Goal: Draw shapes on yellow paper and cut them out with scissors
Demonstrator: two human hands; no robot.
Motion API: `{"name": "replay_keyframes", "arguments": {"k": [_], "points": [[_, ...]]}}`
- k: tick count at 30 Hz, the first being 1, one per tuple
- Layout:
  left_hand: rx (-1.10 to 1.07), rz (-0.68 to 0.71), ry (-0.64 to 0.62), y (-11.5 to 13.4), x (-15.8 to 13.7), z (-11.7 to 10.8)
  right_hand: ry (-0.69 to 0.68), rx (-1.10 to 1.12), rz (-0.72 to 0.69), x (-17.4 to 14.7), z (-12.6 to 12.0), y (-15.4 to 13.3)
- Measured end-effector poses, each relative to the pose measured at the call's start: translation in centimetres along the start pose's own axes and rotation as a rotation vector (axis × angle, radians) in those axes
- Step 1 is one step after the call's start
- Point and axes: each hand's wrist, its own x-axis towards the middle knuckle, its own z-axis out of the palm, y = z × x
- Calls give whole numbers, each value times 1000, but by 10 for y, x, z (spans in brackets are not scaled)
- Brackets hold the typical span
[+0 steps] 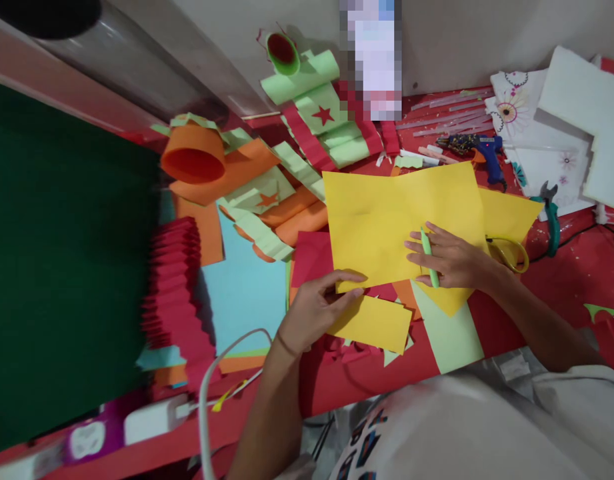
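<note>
A large yellow paper sheet [371, 213] lies in front of me. My left hand [319, 307] grips its near left corner, with the thumb and index finger close together at the edge. Just below is a smaller yellow paper piece [374, 323], partly under that hand. Spread over the right part of the large sheet is my right hand [451, 257], with a light green pen [429, 257] held between its fingers. Yellow-handled scissors [511, 255] rest by the right wrist, their blades hidden.
A blue glue gun [491, 152] and green-handled pliers [551, 217] lie at the right. Orange paper rolls [194, 157], a pleated red paper strip [174, 293] and blue paper [247, 287] are on the left. A white cable [204, 400] loops beside my left forearm.
</note>
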Motion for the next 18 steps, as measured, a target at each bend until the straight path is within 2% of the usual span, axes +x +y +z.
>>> {"name": "replay_keyframes", "arguments": {"k": [5,11,18], "points": [[-17,-7,-8,4,1,0,21,87,27,-5,-7,2],[-87,-47,-49,7,0,-3,40,175,144,-7,-16,1],[-86,-91,-67,9,-1,-4,52,80,147,0,-14,-5]]}}
